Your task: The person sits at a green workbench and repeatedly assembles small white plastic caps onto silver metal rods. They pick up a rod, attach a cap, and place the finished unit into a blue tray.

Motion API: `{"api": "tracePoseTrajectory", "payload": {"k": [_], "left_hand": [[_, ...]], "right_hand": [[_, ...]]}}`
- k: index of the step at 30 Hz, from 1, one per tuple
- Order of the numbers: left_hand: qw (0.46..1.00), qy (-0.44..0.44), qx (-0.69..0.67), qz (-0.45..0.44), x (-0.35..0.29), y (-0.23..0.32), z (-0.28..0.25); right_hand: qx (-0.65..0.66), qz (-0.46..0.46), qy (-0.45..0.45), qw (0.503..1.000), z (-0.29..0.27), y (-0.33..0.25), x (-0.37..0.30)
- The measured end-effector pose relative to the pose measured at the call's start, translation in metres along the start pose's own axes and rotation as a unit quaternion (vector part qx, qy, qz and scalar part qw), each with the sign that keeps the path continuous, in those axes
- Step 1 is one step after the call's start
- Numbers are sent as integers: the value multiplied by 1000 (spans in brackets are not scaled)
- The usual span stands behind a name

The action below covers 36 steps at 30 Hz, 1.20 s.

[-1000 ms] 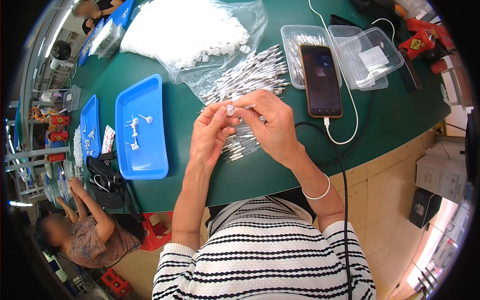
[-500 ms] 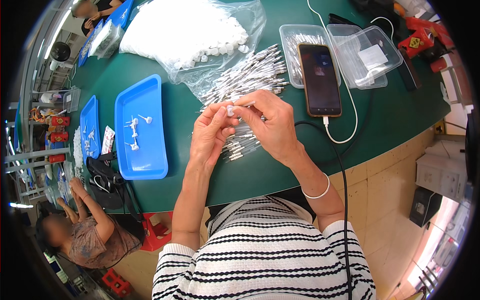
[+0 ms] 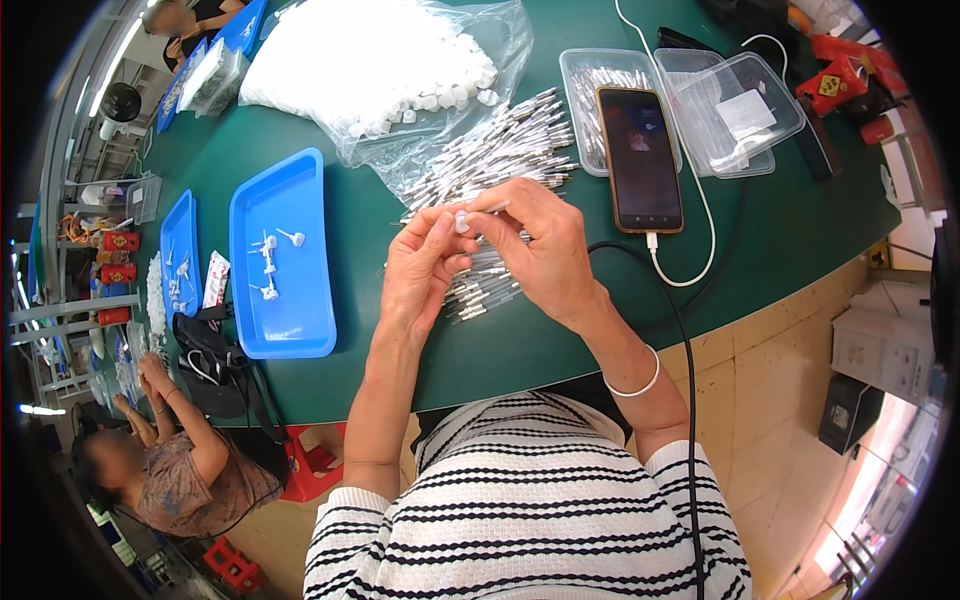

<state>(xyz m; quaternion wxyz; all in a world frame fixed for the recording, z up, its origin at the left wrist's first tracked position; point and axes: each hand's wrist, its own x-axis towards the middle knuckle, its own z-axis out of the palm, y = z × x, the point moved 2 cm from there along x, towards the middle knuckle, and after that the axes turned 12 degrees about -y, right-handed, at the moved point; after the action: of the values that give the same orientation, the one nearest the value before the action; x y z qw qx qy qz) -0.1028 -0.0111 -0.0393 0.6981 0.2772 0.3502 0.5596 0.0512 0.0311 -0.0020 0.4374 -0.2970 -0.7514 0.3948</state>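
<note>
Between the fingertips of my left hand (image 3: 413, 268) is a small white plastic cap (image 3: 461, 222). My right hand (image 3: 548, 248) pinches a thin white rod (image 3: 499, 207), its inner end hidden by the fingers close to the cap. The two hands almost meet over a pile of thin white-and-silver rods (image 3: 500, 150). Beyond them, a clear plastic bag (image 3: 510, 40) spills a heap of white caps (image 3: 350, 60). To the left, a blue tray (image 3: 285, 335) holds several caps joined to rods (image 3: 268, 255).
At right, a phone (image 3: 640, 160) with a white cable leans on a clear box (image 3: 580, 60) of rods. Clear lids (image 3: 750, 110) lie beside it. A black bag (image 3: 215, 370) sits at the table's left edge, near a seated co-worker (image 3: 185, 475). A black cable (image 3: 688, 400) hangs at right.
</note>
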Motion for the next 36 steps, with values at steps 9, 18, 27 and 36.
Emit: {"api": "tracePoseTrajectory", "payload": {"k": [9, 18, 27, 36], "left_hand": [[1000, -5, -6, 1, 1, 0, 2], [1000, 7, -1, 28, -1, 1, 3], [991, 23, 73, 113, -3, 11, 10], [991, -6, 88, 101, -7, 15, 2]], "right_hand": [[44, 15, 8, 999, 3, 4, -1], [119, 58, -23, 991, 3, 7, -1], [125, 98, -61, 985, 0, 1, 1], [4, 86, -115, 990, -2, -4, 2]]}}
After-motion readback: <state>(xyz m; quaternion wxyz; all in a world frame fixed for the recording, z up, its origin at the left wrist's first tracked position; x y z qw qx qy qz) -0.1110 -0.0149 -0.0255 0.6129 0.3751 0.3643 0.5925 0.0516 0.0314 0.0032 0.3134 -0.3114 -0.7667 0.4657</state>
